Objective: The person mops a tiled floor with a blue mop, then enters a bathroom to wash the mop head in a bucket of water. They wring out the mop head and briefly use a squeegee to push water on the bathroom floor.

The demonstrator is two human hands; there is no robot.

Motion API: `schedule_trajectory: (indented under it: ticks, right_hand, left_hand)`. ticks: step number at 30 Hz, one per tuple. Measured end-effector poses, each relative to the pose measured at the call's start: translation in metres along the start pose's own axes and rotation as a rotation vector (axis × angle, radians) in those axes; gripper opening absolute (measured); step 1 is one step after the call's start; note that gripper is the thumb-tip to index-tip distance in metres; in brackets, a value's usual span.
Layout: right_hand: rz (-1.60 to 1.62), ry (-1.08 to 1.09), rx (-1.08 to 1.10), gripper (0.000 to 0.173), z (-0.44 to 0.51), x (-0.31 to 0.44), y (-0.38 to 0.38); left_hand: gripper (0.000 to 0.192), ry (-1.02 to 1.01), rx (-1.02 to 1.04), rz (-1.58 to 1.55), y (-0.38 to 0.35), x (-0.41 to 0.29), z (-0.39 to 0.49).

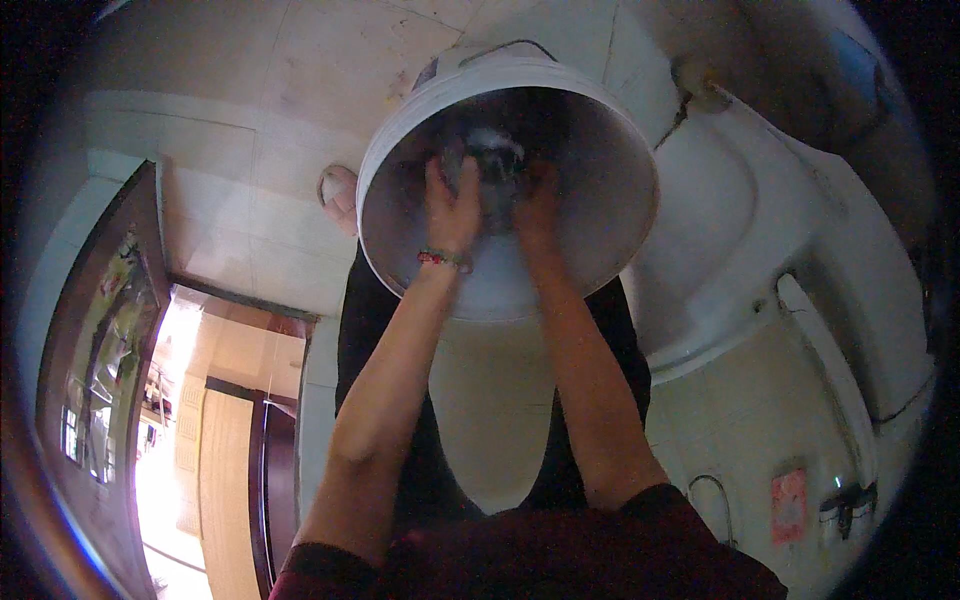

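A white plastic bucket [397,120] is in front of me between my legs, its mouth facing me. My left hand [454,202] reaches into it, with a beaded bracelet at the wrist; its thumb and fingers look spread beside a dark, wet-looking mass [499,169] with a pale patch on it. My right hand [538,199] is on the other side of that mass, dim and blurred. What the mass is, and whether either hand grips it, cannot be told in the dark inside of the bucket.
A white basin or tub [697,210] stands close on the right. A faucet [847,510] is at the lower right. An open door [105,337] with a patterned panel is on the left, beside a bright doorway. My foot in a sandal [339,196] shows left of the bucket.
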State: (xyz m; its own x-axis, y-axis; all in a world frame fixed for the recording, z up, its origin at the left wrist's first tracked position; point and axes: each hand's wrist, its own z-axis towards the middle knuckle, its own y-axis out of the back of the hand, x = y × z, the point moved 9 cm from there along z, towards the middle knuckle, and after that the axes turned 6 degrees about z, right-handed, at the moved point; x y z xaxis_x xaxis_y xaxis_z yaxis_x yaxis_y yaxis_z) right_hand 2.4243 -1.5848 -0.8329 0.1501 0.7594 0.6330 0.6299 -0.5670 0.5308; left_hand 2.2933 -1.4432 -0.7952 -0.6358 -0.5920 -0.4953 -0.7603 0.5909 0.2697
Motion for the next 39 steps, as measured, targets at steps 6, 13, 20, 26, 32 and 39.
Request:
schedule_trajectory:
  ticks: [6, 13, 20, 26, 32, 39]
  right_hand:
    - [-0.708, 0.486, 0.295, 0.047, 0.003, 0.073, -0.054]
    - [-0.974, 0.418, 0.534, 0.049, 0.064, -0.013, -0.105]
    - [-0.443, 0.116, 0.255, 0.051, 0.028, 0.054, -0.020]
    - [0.566, -0.482, 0.302, 0.042, -0.093, 0.101, 0.005]
    - [0.257, -0.067, 0.055, 0.045, -0.026, 0.116, -0.023]
    - [-0.128, 0.181, -0.027, 0.050, 0.063, 0.041, -0.003]
  left_hand:
    - [0.063, -0.101, -0.023, -0.162, -0.002, 0.002, -0.005]
    - [0.052, 0.178, -0.188, -0.197, 0.015, 0.082, 0.003]
    - [0.056, 0.295, -0.014, -0.427, 0.012, 0.059, 0.017]
    - [0.047, 0.292, 0.045, 0.181, 0.002, 0.124, 0.051]
    - [0.042, 0.220, 0.206, 0.583, -0.044, 0.178, 0.041]
    - [0.048, 0.248, 0.035, 0.065, 0.027, 0.045, 0.014]
